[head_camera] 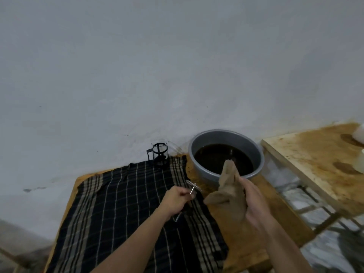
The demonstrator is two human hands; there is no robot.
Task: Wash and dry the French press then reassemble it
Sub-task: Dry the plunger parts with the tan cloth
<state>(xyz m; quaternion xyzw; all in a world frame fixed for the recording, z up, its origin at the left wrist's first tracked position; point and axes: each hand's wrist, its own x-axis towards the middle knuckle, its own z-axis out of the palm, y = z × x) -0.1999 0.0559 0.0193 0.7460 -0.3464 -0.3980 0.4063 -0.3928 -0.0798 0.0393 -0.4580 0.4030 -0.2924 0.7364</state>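
Note:
The French press's glass beaker in its black frame (159, 154) stands upright at the far edge of a black checked cloth (122, 209), near the wall. My left hand (177, 200) grips the metal plunger rod (191, 191), whose filter disc (193, 184) points up and away; the rod's other end sticks out below my fist. My right hand (254, 201) holds a crumpled beige cloth (228, 192) just right of the filter, over the table's edge in front of the basin.
A grey basin (226, 137) of dark brown water sits at the table's far right corner. The wooden table (262, 231) stands against a pale wall. A second, stained wooden surface (315, 160) lies to the right, with tiled floor below.

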